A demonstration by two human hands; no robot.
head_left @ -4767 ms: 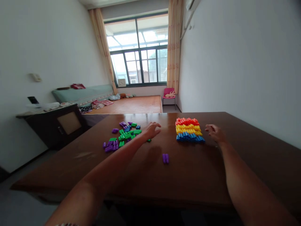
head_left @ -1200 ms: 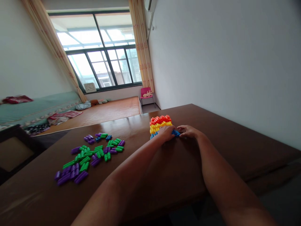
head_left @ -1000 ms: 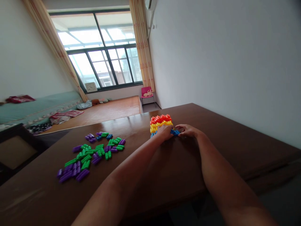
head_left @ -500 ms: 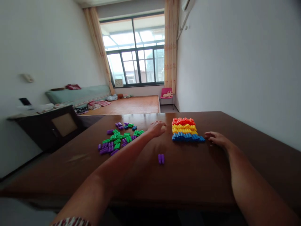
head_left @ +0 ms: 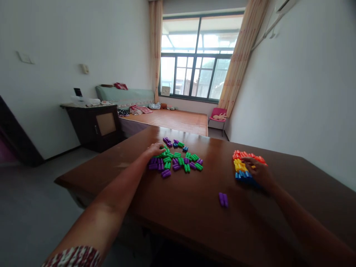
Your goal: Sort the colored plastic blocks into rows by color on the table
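My left hand (head_left: 156, 149) is at the upper left edge of a loose pile of green pieces (head_left: 177, 155) and purple pieces (head_left: 153, 166). Its fingertips touch or hover over the pile, and whether they hold a piece is too small to tell. My right hand (head_left: 257, 171) lies over the stacked rows, its fingers apart, with yellow showing in the gap. Those rows are red (head_left: 239, 154), yellow (head_left: 238, 165) and blue (head_left: 240, 175), and the hand hides their right part. One purple pair (head_left: 223, 200) sits alone nearer the front of the table.
The brown table (head_left: 194, 207) has its front edge across the lower view. Behind it are a low bed (head_left: 172, 120), a pink chair (head_left: 217, 113) and a window. A dark cabinet (head_left: 97, 126) stands at the left. Two blue pieces (head_left: 185, 149) lie at the pile's back.
The view has swung left. My left hand has gone from between the pile and the rows to the pile's left side. My right hand has moved from beside the rows to over them.
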